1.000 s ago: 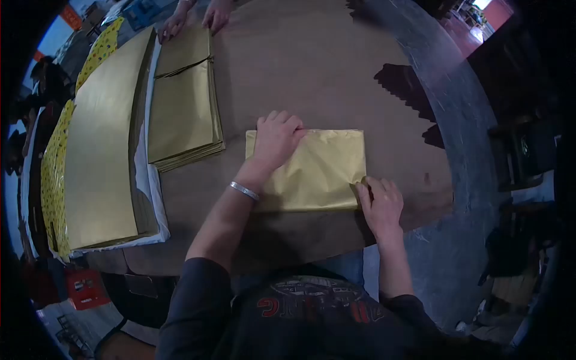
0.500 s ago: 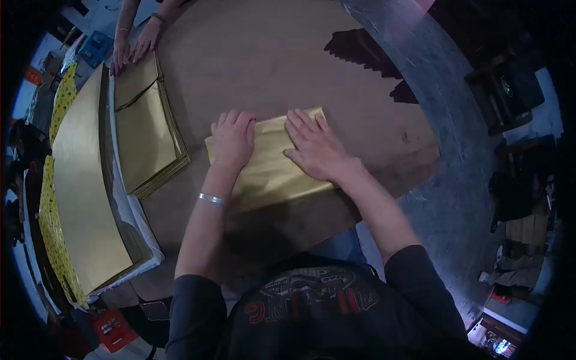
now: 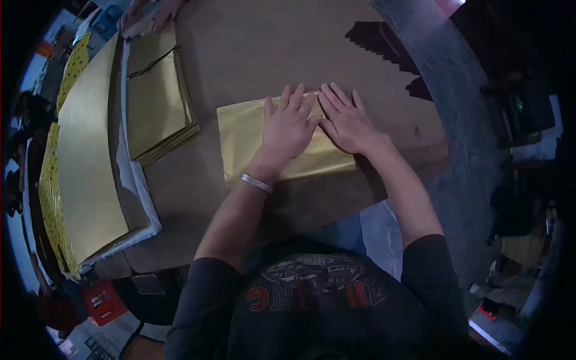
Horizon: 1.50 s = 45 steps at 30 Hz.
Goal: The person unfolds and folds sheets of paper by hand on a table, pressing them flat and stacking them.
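A folded gold sheet (image 3: 243, 138) lies flat on the brown-covered table (image 3: 264, 54) in front of me. My left hand (image 3: 289, 123) rests on its middle, fingers spread and pointing to its far edge. Close beside it, my right hand (image 3: 348, 119) lies flat over the right part of the sheet, fingers apart. The two thumbs nearly meet. Part of the sheet's right side is hidden under my right hand. A silver bracelet (image 3: 256, 183) is round my left wrist.
Left of the sheet is a stack of folded gold sheets (image 3: 159, 102), with another person's hands (image 3: 165, 13) at its far end. Further left lies a pile of large gold sheets (image 3: 90, 150). Dark jagged pieces (image 3: 384, 43) lie at the far right. A red crate (image 3: 103, 302) stands below left.
My left hand has moved right from the sheet's left part to its middle, beside my right hand. Earlier, my right hand came from the near right corner onto the sheet. The view has shifted.
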Each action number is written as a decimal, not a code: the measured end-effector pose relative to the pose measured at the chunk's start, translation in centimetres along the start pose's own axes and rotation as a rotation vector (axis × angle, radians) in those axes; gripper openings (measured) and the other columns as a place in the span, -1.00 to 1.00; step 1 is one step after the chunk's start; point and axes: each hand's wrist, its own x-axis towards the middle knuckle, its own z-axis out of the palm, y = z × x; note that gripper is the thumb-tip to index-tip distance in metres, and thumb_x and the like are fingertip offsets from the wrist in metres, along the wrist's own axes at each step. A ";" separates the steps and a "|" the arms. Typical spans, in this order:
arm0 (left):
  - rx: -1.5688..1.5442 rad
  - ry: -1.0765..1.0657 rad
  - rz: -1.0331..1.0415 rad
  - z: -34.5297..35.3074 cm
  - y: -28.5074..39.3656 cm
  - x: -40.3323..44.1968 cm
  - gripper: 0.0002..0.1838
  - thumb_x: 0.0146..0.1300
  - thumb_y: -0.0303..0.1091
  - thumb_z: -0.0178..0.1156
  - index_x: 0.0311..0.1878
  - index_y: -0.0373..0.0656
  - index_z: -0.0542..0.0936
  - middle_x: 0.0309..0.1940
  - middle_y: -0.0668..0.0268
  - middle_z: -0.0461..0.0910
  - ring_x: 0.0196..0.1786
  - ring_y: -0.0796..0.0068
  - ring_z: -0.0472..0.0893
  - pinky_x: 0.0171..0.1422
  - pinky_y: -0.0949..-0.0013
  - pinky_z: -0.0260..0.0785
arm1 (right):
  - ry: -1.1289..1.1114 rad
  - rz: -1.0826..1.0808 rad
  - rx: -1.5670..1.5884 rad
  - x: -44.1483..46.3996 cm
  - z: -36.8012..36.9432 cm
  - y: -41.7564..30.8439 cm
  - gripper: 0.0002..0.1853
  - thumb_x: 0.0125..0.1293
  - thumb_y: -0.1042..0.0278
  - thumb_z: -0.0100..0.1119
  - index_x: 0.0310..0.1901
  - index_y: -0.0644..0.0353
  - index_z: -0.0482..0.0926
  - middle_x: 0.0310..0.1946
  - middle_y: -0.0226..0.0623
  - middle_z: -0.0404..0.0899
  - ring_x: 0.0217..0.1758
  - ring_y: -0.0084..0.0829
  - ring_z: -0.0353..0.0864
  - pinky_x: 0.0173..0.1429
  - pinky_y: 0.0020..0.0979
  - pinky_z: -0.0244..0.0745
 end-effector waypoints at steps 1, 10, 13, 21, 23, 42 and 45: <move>0.007 0.012 -0.037 -0.1 -1.2 -0.6 -0.39 0.48 0.06 -0.10 0.47 -0.06 0.29 0.53 0.17 0.18 0.59 0.11 0.07 0.56 -0.29 -0.14 | -0.002 0.016 0.002 0.1 -0.3 -0.2 -0.30 0.55 -0.06 -0.32 0.54 0.23 0.01 0.61 -0.19 -0.13 0.68 -0.23 -0.28 0.63 0.14 -0.31; 0.150 0.016 -0.247 -2.5 -8.3 -5.5 -0.34 0.45 0.01 -0.07 0.49 -0.17 0.23 0.55 0.09 0.11 0.60 0.01 0.03 0.51 -0.41 -0.09 | -0.079 0.081 -0.042 0.1 -1.5 -1.6 -0.27 0.54 -0.09 -0.30 0.54 0.24 -0.04 0.61 -0.19 -0.18 0.68 -0.25 -0.31 0.65 0.10 -0.38; 0.170 0.014 -0.253 -2.3 -8.2 -5.5 -0.34 0.46 0.03 -0.08 0.49 -0.16 0.23 0.55 0.10 0.10 0.59 -0.04 0.04 0.49 -0.45 -0.09 | -0.098 0.158 -0.074 0.9 -1.4 -5.5 -0.25 0.53 -0.10 -0.29 0.52 0.32 -0.01 0.60 -0.11 -0.14 0.68 -0.24 -0.28 0.65 0.08 -0.38; 0.193 0.005 -0.222 -2.3 -8.8 -5.4 -0.42 0.48 0.05 -0.11 0.49 0.11 0.29 0.55 0.15 0.10 0.59 -0.04 0.03 0.46 -0.50 -0.10 | 0.037 -0.051 0.153 0.1 2.0 -13.4 -0.27 0.53 -0.06 -0.25 0.51 0.35 0.03 0.58 -0.02 -0.08 0.67 -0.16 -0.23 0.65 0.00 -0.32; 0.207 -0.020 -0.230 -2.3 -8.9 -5.3 -0.41 0.49 0.06 -0.16 0.51 0.10 0.26 0.56 0.14 0.07 0.60 -0.03 0.01 0.47 -0.50 -0.11 | 0.043 -0.019 0.160 -1.1 1.8 -11.6 -0.27 0.53 -0.06 -0.25 0.51 0.34 0.03 0.58 -0.02 -0.09 0.67 -0.17 -0.25 0.66 -0.02 -0.32; -0.135 -0.019 -0.051 -0.2 4.8 -6.3 -0.36 0.47 0.04 -0.07 0.50 -0.06 0.24 0.54 0.03 0.08 0.59 0.00 0.03 0.49 -0.38 -0.10 | 0.001 0.089 -0.062 -5.3 1.2 -4.7 -0.28 0.51 -0.04 -0.24 0.52 0.31 0.02 0.60 -0.08 -0.14 0.68 -0.18 -0.27 0.63 0.11 -0.34; -0.010 -0.039 -0.134 -1.6 1.4 -8.4 -0.39 0.47 0.04 -0.10 0.50 -0.01 0.26 0.55 0.07 0.08 0.61 0.05 -0.01 0.51 -0.35 -0.14 | -0.024 0.167 0.008 -5.0 0.7 -5.2 -0.28 0.51 -0.05 -0.24 0.51 0.31 0.03 0.60 -0.08 -0.14 0.68 -0.18 -0.27 0.63 0.10 -0.31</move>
